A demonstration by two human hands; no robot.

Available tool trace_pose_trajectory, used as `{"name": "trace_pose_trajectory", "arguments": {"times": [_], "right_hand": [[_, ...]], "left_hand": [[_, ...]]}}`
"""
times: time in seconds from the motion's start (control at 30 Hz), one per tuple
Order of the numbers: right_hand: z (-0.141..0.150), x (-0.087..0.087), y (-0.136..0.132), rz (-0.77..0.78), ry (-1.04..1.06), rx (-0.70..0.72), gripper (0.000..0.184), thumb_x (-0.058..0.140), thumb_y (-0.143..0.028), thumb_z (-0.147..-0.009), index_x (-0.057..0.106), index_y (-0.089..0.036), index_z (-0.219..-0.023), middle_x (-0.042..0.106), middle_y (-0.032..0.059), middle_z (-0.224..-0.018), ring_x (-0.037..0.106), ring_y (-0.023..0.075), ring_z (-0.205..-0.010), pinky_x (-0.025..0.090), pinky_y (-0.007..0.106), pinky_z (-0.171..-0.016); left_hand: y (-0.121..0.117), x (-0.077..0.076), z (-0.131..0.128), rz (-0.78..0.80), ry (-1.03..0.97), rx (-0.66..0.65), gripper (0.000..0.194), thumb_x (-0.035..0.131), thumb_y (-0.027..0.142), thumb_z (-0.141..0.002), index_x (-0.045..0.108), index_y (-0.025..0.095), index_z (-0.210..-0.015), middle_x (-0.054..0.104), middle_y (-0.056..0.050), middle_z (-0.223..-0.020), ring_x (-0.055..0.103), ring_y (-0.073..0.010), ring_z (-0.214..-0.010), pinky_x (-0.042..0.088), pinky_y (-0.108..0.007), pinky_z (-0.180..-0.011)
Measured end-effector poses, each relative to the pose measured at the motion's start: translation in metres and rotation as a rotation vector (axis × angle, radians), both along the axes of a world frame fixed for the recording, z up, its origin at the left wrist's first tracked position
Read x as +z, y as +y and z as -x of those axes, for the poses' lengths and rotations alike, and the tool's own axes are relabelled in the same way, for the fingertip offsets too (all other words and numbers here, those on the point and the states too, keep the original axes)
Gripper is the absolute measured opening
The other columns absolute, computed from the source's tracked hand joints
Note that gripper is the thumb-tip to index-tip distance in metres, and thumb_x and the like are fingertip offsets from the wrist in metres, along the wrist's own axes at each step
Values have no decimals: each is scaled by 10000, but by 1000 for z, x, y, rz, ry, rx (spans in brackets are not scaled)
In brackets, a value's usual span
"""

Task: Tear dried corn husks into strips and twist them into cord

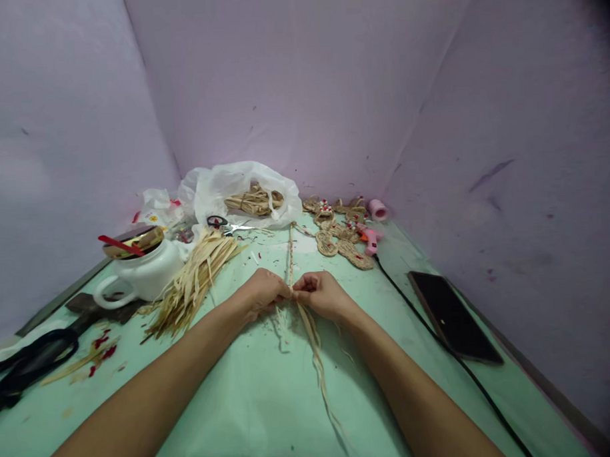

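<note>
A thin braided cord [291,252] of pale dried fibre stretches from the back of the table toward me. My left hand [265,293] is closed on its near end, fingertips pinched together. From the other side my right hand [321,293] pinches the same spot, thumb and forefinger pressed on the fibre. The two hands almost touch. Loose fibre strands [317,355] hang from below my fingers and trail over the green tabletop toward my body. Coiled braided fibre pieces [353,250] with small red and white beads lie beyond my right hand.
On the left are a bundle of dried fibre strips [197,279], a white mug [146,271], a hammer [95,312] and black-handled scissors [34,364]. Small scissors [225,223] lie before a plastic bag [208,192]. A pink glue gun [370,241], its black cord [428,327] and a phone [453,316] occupy the right.
</note>
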State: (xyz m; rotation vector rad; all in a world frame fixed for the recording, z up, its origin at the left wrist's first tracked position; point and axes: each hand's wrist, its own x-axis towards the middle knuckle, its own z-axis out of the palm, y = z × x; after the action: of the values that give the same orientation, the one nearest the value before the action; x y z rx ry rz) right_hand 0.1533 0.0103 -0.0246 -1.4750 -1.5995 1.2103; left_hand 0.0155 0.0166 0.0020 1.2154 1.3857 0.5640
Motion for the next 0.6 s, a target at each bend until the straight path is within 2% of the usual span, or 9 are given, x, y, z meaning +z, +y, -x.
{"name": "trace_pose_trajectory", "arguments": {"times": [0.1,0.2,0.4,0.5,0.6], "right_hand": [[-1,7,-5,-91,-262,-66,91,586,-207,-580,630,-129,-599,578,11,-533,456,88,-493,303,190,-450],[0,17,-14,-143,-418,-90,115,570,-228,-595,645,-141,-578,600,25,-534,477,101,-504,294,195,-451],[12,24,-32,-388,-576,5,163,498,-151,-628,658,-157,-595,625,46,-544,464,97,-467,271,215,-466],[16,22,-37,-460,-612,27,165,493,-138,-625,651,-154,-582,627,56,-557,453,97,-467,269,223,-472],[13,20,-34,-413,-504,97,137,523,-164,-632,650,-160,-583,610,34,-539,448,96,-476,279,221,-476]], "left_hand": [[-3,0,-5,2,-5,33,179,511,100,-488,366,152,-396,293,68,-303,201,-17,-284,98,-178,-319],[-4,0,-6,24,-15,71,171,501,88,-491,376,149,-391,289,64,-294,190,-18,-275,91,-183,-316],[1,-4,-1,158,-142,72,216,502,116,-500,321,170,-396,273,68,-319,177,-15,-278,61,-192,-316],[0,-4,1,92,-176,50,217,510,107,-470,314,167,-399,282,71,-329,181,-9,-288,62,-188,-320],[-1,-3,4,14,-141,24,172,511,101,-458,357,158,-410,288,75,-320,181,-10,-282,69,-187,-317]]}}
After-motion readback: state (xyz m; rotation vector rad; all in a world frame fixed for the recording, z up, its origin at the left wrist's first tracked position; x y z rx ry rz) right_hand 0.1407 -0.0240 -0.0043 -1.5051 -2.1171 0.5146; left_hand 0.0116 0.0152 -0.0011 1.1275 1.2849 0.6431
